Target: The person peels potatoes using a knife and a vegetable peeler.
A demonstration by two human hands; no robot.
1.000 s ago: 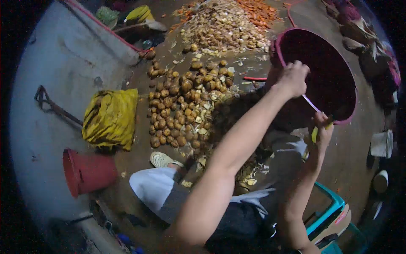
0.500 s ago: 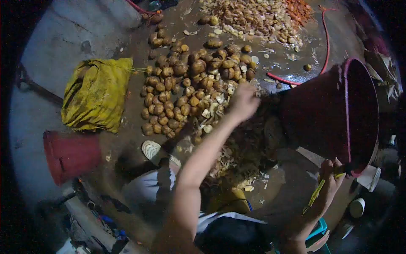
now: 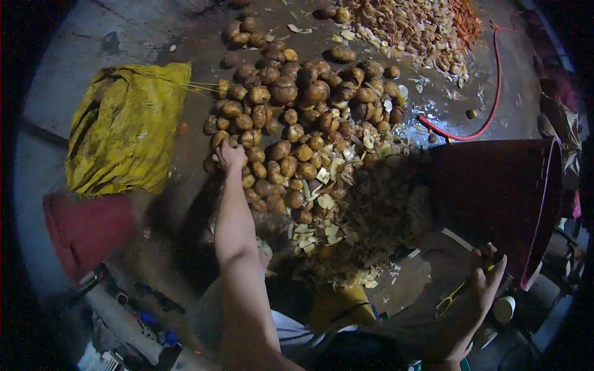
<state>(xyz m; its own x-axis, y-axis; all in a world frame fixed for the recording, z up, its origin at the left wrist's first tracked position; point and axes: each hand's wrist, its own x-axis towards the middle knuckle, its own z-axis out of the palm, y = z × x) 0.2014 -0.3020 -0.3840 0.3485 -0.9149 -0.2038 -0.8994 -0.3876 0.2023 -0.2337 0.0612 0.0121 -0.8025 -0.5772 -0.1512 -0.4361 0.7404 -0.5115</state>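
My left hand [image 3: 230,156] reaches to the left edge of a spread of brown potatoes [image 3: 283,91], its fingers curled down around a potato [image 3: 219,140] there. Beside the big red tub, my right hand [image 3: 487,277] is closed around a thin yellow-handled tool [image 3: 450,301]; its working end is too dark to make out. Pale cut pieces and peelings [image 3: 326,201] lie between the potatoes and my body, partly in deep shadow.
The large dark red tub [image 3: 495,191] lies on its side at right. A yellow sack [image 3: 127,133] and a smaller red bucket [image 3: 90,232] are at left. A heap of pale peelings [image 3: 414,31], orange scraps [image 3: 468,25] and a red hose [image 3: 497,93] lie farther back.
My left hand has moved from over the peelings near the tub leftward to the potatoes' left edge. My right hand still grips the yellow-handled tool. The view has shifted slightly.
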